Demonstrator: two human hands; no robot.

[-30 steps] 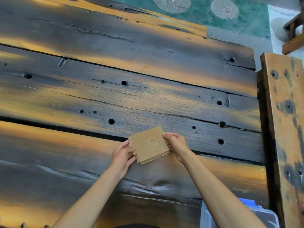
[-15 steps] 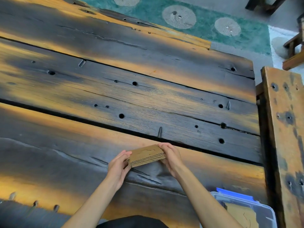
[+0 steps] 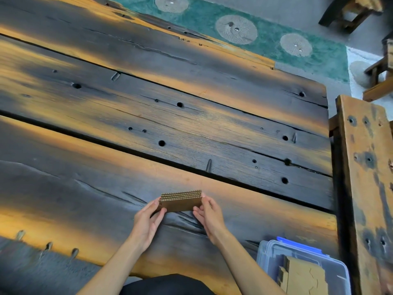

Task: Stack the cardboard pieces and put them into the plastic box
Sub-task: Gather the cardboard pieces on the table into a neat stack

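Note:
A stack of several brown cardboard pieces (image 3: 180, 202) stands on edge on the dark wooden table (image 3: 148, 124), its corrugated top edges facing up. My left hand (image 3: 148, 220) holds the stack's left end with thumb and fingers. My right hand (image 3: 209, 216) holds its right end the same way. A clear plastic box (image 3: 270, 252) with a blue clip sits at the lower right near the table's front edge. More cardboard pieces (image 3: 304, 275) lie inside it.
A wooden bench (image 3: 365, 177) runs along the table's right side. Beyond the table lies a green rug (image 3: 265, 39) with round pale pads, and wooden stools (image 3: 348, 11) stand at the far right. Dark gaps and holes mark the table planks.
The stack was held flat a second ago. It has since been turned up on edge and brought down onto the table nearer to me. The view tilted, so more of the box shows.

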